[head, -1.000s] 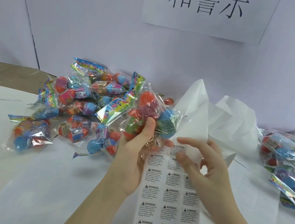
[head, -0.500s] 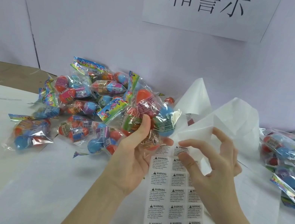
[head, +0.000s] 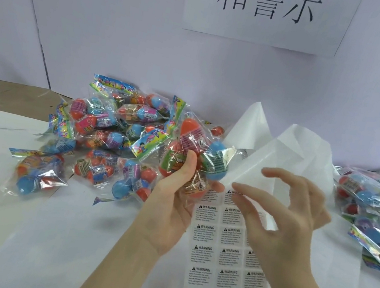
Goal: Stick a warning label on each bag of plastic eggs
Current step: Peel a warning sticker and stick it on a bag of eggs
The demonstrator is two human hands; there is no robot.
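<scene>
My left hand [head: 172, 201] grips a clear bag of plastic eggs [head: 197, 149], orange and blue ones, and holds it up above the table with the thumb across its front. A sheet of small white warning labels [head: 226, 264] lies on the table just below and right of that bag. Over the sheet's top edge my right hand [head: 282, 218] hovers with thumb and fingers spread apart, close to the held bag. I cannot tell whether a label sticks to a fingertip.
A heap of egg bags [head: 109, 134] lies at the left back of the white table [head: 14, 240]. More bags [head: 376, 202] lie at the right edge. Peeled white backing paper [head: 297, 150] curls up behind my right hand. A paper sign [head: 268, 10] hangs on the wall.
My right hand's thumb and fingers have spread apart from a pinch at the sheet's top edge. The backing paper has risen behind it. My left hand keeps the bag, tilted slightly.
</scene>
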